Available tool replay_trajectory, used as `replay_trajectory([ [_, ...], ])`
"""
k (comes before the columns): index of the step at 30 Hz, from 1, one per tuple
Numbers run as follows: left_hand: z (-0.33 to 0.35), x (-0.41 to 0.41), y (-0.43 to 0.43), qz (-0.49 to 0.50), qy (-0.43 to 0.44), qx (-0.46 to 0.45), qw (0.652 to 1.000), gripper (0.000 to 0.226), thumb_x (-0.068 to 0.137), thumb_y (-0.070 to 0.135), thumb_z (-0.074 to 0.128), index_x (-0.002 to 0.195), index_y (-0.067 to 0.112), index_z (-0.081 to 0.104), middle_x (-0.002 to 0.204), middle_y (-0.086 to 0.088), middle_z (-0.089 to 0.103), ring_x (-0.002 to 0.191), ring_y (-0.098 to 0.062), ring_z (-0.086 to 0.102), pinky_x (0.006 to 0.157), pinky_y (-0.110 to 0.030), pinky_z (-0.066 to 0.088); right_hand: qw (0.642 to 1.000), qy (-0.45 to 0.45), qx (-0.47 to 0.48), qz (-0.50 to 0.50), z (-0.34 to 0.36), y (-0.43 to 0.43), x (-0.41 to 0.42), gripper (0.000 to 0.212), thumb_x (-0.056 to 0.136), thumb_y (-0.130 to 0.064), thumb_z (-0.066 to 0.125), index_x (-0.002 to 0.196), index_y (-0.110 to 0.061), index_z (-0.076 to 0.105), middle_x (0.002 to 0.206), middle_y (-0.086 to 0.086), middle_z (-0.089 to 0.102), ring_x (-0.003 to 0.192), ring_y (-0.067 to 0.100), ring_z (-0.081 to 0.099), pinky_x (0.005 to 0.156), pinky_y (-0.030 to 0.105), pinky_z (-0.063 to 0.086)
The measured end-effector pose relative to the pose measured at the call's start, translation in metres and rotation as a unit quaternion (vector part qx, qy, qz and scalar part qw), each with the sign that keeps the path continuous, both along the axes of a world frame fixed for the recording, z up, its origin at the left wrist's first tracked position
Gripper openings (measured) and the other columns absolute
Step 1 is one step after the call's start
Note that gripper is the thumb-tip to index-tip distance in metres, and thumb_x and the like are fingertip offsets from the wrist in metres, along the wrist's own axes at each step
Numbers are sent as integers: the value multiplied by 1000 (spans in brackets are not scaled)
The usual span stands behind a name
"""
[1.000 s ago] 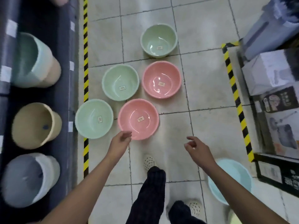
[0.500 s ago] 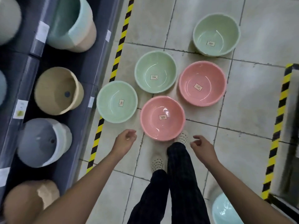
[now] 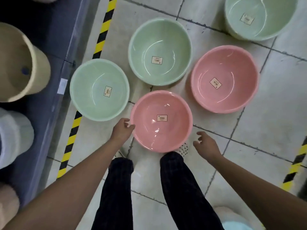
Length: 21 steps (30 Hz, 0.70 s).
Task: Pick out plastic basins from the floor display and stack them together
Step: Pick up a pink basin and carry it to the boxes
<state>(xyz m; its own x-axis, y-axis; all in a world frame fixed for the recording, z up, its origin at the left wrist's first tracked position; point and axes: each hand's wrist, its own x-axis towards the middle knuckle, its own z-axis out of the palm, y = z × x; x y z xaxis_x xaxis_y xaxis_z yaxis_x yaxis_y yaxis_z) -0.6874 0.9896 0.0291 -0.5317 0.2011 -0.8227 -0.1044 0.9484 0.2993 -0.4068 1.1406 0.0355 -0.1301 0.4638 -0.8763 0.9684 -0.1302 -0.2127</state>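
Note:
Several plastic basins sit on the tiled floor, each with a label inside. The near pink basin (image 3: 162,130) lies right in front of my feet. A second pink basin (image 3: 232,92) is to its right, further away. Two green basins (image 3: 93,100) (image 3: 149,40) lie to the left and beyond, and a third green basin (image 3: 272,22) is at the top right. My left hand (image 3: 122,130) hovers at the near pink basin's left rim, fingers loosely curled, holding nothing. My right hand (image 3: 206,145) is spread open just right of that basin, apart from it.
A dark shelf (image 3: 54,52) runs along the left with a beige bucket (image 3: 18,63) and a grey-white bucket (image 3: 13,136) lying on their sides. Yellow-black tape (image 3: 99,42) edges the shelf; more tape (image 3: 297,163) is at right. A light blue basin (image 3: 240,225) is behind my legs.
I have stepped and leaned closer, so the basins fill more of the view. Both hands have reached forward to either side of the near pink basin.

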Motion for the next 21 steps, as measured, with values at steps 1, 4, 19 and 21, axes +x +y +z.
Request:
replay_trajectory([
  [1,-21,-3,2,2,3,-6,1000,50,91,25,65,136,11,50,130,-12,58,119,-27,56,93,-28,39,1000,0,4,-9,-21,4,-6,53,93,-26,57,143,-14,43,133,13,57,117,28,57,92,36,47],
  [4,-80,-10,3,16,9,-21,1000,57,92,25,63,143,9,42,142,-15,50,127,-29,51,97,-29,37,994,0,9,-107,-82,15,-24,58,91,-21,59,144,-12,39,139,14,54,119,31,56,93,37,45],
  [19,-184,-29,-26,30,32,34,998,42,88,6,57,129,14,56,107,-8,67,86,-23,61,78,-30,48,982,3,62,-176,-173,12,-22,50,92,-19,61,140,-17,46,121,13,62,96,29,59,87,39,50],
  [21,-162,-35,-25,61,54,80,993,32,88,6,59,117,21,62,93,3,66,77,-13,60,76,-29,49,979,15,86,-183,-152,11,-29,47,93,-23,61,138,-17,48,121,12,63,98,29,60,88,41,52],
])
